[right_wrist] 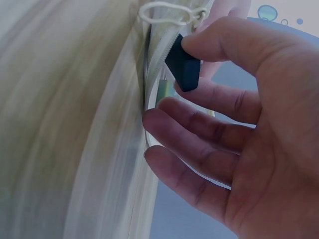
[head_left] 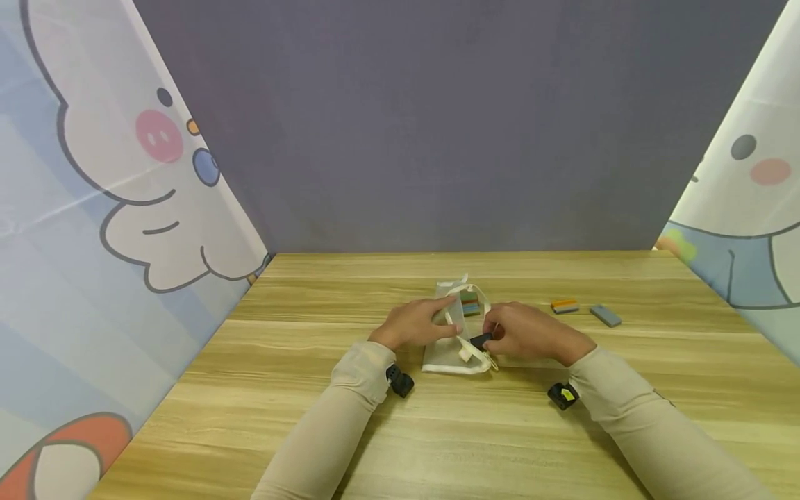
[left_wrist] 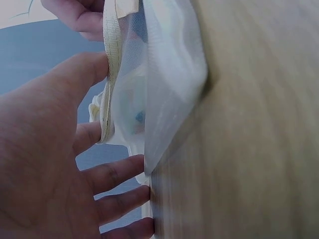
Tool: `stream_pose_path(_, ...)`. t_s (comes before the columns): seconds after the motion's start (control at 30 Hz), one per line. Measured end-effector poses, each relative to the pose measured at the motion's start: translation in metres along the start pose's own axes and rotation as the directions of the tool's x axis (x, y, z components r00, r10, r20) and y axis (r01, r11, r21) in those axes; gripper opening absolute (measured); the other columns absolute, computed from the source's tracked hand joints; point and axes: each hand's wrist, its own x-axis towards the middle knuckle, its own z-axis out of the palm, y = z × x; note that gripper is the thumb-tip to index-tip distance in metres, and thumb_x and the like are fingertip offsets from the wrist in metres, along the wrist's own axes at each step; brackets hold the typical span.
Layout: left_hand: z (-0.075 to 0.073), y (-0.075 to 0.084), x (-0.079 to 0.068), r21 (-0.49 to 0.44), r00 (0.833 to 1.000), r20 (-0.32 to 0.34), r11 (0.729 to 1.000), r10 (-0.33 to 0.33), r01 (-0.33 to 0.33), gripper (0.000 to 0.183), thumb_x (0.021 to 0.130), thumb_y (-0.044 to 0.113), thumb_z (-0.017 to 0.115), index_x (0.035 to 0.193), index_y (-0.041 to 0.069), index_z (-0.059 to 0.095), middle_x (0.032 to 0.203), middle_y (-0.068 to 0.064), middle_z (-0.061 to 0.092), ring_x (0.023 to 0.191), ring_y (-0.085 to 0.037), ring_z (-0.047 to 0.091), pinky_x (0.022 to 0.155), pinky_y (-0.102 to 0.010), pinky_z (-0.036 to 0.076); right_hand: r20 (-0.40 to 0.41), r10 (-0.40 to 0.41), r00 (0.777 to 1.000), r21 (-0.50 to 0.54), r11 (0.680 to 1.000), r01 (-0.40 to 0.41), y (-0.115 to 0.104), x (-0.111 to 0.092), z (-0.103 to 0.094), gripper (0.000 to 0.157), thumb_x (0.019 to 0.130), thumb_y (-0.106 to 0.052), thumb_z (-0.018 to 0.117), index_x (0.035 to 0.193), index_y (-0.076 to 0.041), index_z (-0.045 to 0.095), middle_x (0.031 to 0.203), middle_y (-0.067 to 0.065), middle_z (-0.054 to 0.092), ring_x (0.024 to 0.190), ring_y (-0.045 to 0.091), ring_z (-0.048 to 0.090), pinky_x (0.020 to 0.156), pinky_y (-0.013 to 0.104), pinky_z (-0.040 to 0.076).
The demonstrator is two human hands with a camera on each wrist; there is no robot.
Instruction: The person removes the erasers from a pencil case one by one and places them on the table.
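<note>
A white mesh zipper bag [head_left: 441, 357] lies on the table, its mouth gaping toward the right. My left hand [head_left: 417, 322] is at the bag, fingers spread, thumb and index finger touching the zipper edge [left_wrist: 111, 59]. With thumb and index finger my right hand [head_left: 523, 332] pinches a small dark block [right_wrist: 185, 67] right at the bag's mouth. The other fingers of that hand stay spread beside the opening. Several small coloured pieces [head_left: 470, 307] show inside the bag, and a green one [right_wrist: 163, 90] appears behind the dark block. A cord loop [right_wrist: 162, 12] hangs at the zipper's end.
To the right of my right hand lie an orange-and-grey piece [head_left: 565, 306] and a grey block [head_left: 605, 316]. The wooden table [head_left: 312, 305] ends at a dark back panel [head_left: 431, 139]. Cartoon-printed sheets [head_left: 81, 229] border the sides.
</note>
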Motion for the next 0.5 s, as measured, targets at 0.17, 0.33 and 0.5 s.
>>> stream_pose_path(0.17, 0.001, 0.0, 0.001, -0.021, 1.0, -0.007, 1.0, -0.016, 0.016, 0.07, 0.094, 0.065, 0.055, 0.156, 0.041, 0.036, 0.152, 0.002, 0.047, 0.133, -0.026, 0.05, 0.097, -0.052, 0.046, -0.003, 0.015, 1.0, 0.019, 1.0, -0.015, 0.005, -0.001, -0.001, 0.004, 0.09, -0.024, 0.071, 0.091, -0.02, 0.069, 0.093, -0.008, 0.064, 0.081, 0.007, 0.063, 0.072, 0.034, 0.053)
stream_pose_path(0.33, -0.001, 0.002, 0.002, -0.027, 0.999, -0.014, 0.999, -0.029, 0.029, 0.069, 0.094, 0.066, 0.055, 0.155, 0.041, 0.036, 0.152, 0.002, 0.048, 0.133, -0.026, 0.05, 0.097, -0.052, 0.046, 0.0, 0.049, 0.999, 0.038, 0.998, -0.049, 0.01, 0.0, -0.005, 0.004, 0.091, -0.023, 0.071, 0.09, -0.021, 0.068, 0.09, -0.009, 0.066, 0.081, 0.007, 0.064, 0.072, 0.036, 0.053)
stream_pose_path(0.5, -0.001, 0.004, 0.006, -0.033, 0.999, -0.018, 0.999, -0.029, 0.028, 0.068, 0.094, 0.065, 0.054, 0.155, 0.041, 0.036, 0.152, 0.002, 0.048, 0.134, -0.027, 0.05, 0.098, -0.052, 0.046, -0.026, 0.039, 0.999, 0.043, 0.998, -0.038, 0.015, -0.001, -0.012, 0.007, 0.09, -0.022, 0.072, 0.086, -0.02, 0.067, 0.088, -0.008, 0.065, 0.078, 0.008, 0.063, 0.068, 0.034, 0.053)
